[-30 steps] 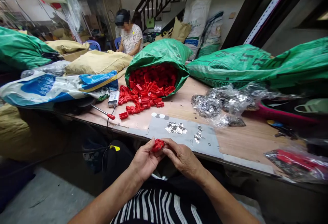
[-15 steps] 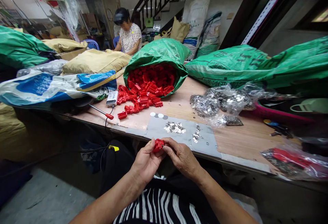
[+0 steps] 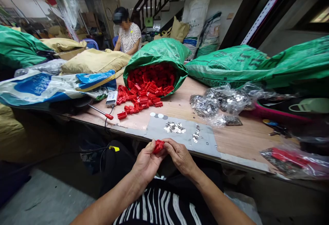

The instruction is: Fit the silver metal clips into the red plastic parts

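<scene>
Red plastic, a small blocky clip (image 3: 158, 146), sits pinched between both hands just off the near table edge: the left hand (image 3: 146, 163) grips it from below, the right hand (image 3: 180, 156) closes fingertips on its side. Beyond lies a grey sheet (image 3: 205, 139) with a scatter of small silvery metal bits (image 3: 175, 127). Farther back, a green woven sack (image 3: 159, 51) spills red plastic pieces (image 3: 140, 99) onto the wooden table (image 3: 239, 139).

Between your hands sits a red plastic piece (image 3: 158, 146); beyond them, matching red pieces (image 3: 140, 99) spill from a green sack (image 3: 159, 51) (silver metal bits (image 3: 175, 127) lie nearer). Below your hands, black-and-white stripes (image 3: 159, 206).
</scene>
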Motion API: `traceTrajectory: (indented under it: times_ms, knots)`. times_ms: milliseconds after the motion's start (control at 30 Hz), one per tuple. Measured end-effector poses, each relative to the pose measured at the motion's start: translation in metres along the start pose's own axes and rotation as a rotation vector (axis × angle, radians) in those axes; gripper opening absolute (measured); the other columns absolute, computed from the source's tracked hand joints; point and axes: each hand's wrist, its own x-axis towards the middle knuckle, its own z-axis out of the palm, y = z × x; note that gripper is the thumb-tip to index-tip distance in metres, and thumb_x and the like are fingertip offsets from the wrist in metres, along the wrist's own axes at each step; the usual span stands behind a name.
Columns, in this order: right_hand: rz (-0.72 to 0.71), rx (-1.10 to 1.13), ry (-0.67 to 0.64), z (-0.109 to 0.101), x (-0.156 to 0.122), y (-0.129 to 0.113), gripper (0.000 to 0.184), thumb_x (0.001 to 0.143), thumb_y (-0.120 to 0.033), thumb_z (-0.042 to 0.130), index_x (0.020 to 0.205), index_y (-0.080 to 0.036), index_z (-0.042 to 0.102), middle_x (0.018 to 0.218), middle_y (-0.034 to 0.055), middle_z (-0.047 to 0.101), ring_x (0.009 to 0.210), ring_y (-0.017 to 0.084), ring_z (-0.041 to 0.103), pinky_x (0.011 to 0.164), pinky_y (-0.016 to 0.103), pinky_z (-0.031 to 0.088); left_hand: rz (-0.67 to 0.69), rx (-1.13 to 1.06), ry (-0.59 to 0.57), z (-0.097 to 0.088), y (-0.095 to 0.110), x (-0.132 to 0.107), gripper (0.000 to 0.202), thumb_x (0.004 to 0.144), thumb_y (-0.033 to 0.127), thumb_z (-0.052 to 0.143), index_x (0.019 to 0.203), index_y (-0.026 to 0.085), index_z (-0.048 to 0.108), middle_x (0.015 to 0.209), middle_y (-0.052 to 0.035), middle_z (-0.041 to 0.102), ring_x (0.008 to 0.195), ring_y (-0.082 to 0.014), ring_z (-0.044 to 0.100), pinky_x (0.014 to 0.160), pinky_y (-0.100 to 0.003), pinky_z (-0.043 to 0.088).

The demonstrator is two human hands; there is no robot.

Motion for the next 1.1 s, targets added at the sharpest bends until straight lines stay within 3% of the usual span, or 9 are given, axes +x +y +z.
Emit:
traceTrajectory:
  times_ms: [167, 367, 500, 700, 833, 933, 1000, 1100]
  knots:
    - [0.045, -0.102, 0.026, 0.001, -0.002, 0.001, 0.023, 0.085, -0.037, 0.060, 0.102, -0.022, 0.062, 0.078, -0.0011, 0.066, 0.066, 0.014, 0.058, 0.063, 0.022, 0.044, 0.022, 0.031, 0.000, -0.003, -0.003, 0.001, 0.021, 0.092, 0.019, 0.050, 0.077, 0.010, 0.063, 0.081, -0.0092, 0.067, 0.078, -0.0165, 0.067, 0.071, -0.027, 0.056]
    - [0.033, -0.111, 0.022, 0.006, -0.004, 0.009, 0.020, 0.085, -0.035, 0.058, 0.100, -0.022, 0.061, 0.076, -0.0014, 0.064, 0.066, 0.014, 0.057, 0.064, 0.023, 0.043, 0.055, 0.009, -0.040, -0.010, -0.009, 0.002, 0.016, 0.089, 0.017, 0.055, 0.076, 0.012, 0.063, 0.078, -0.0059, 0.065, 0.073, -0.0127, 0.064, 0.072, -0.025, 0.055]
    - [0.097, -0.136, 0.084, 0.012, -0.006, 0.016, 0.029, 0.081, -0.034, 0.063, 0.108, -0.025, 0.055, 0.064, -0.0060, 0.055, 0.056, 0.012, 0.051, 0.056, 0.022, 0.039, 0.051, 0.011, -0.011, -0.018, -0.010, 0.004, 0.016, 0.088, 0.016, 0.056, 0.074, 0.011, 0.062, 0.076, -0.0063, 0.065, 0.075, -0.0138, 0.065, 0.074, -0.025, 0.054]
    - [0.077, -0.144, 0.054, 0.019, -0.007, 0.023, 0.016, 0.080, -0.032, 0.064, 0.086, -0.024, 0.051, 0.057, -0.0076, 0.046, 0.052, 0.011, 0.042, 0.052, 0.021, 0.035, 0.055, 0.016, 0.039, -0.032, -0.012, 0.007, 0.016, 0.087, 0.014, 0.057, 0.071, 0.012, 0.059, 0.074, -0.0055, 0.065, 0.072, -0.0131, 0.065, 0.072, -0.025, 0.053]
    - [0.090, -0.184, 0.017, 0.020, -0.004, 0.026, 0.015, 0.079, -0.028, 0.064, 0.083, -0.023, 0.050, 0.059, -0.0078, 0.047, 0.054, 0.010, 0.042, 0.053, 0.021, 0.035, 0.033, 0.055, 0.061, -0.041, -0.011, 0.011, 0.018, 0.084, 0.017, 0.063, 0.068, 0.015, 0.054, 0.072, -0.0037, 0.066, 0.070, -0.0134, 0.066, 0.073, -0.026, 0.052]
    - [0.070, -0.253, -0.046, 0.014, 0.005, 0.022, 0.015, 0.081, -0.027, 0.063, 0.090, -0.023, 0.052, 0.061, -0.0076, 0.049, 0.055, 0.011, 0.045, 0.054, 0.021, 0.035, -0.005, 0.127, 0.111, -0.054, -0.007, 0.022, 0.023, 0.080, 0.021, 0.068, 0.066, 0.016, 0.050, 0.071, -0.0026, 0.067, 0.071, -0.0157, 0.068, 0.078, -0.030, 0.051]
    - [0.043, -0.308, -0.074, 0.006, 0.015, 0.018, 0.017, 0.082, -0.028, 0.062, 0.097, -0.024, 0.054, 0.065, -0.0065, 0.053, 0.058, 0.011, 0.049, 0.056, 0.022, 0.036, -0.044, 0.192, 0.206, -0.069, -0.004, 0.034, 0.025, 0.079, 0.024, 0.069, 0.066, 0.017, 0.049, 0.070, -0.0028, 0.068, 0.071, -0.0173, 0.068, 0.078, -0.032, 0.050]
    - [-0.023, -0.396, -0.055, -0.007, 0.042, 0.013, 0.023, 0.083, -0.030, 0.062, 0.103, -0.023, 0.055, 0.079, -0.0018, 0.061, 0.071, 0.014, 0.057, 0.066, 0.025, 0.042, -0.097, 0.294, 0.280, -0.096, -0.003, 0.053, 0.011, 0.079, 0.021, 0.067, 0.081, 0.016, 0.058, 0.076, -0.0052, 0.071, 0.070, -0.0174, 0.068, 0.076, -0.032, 0.047]
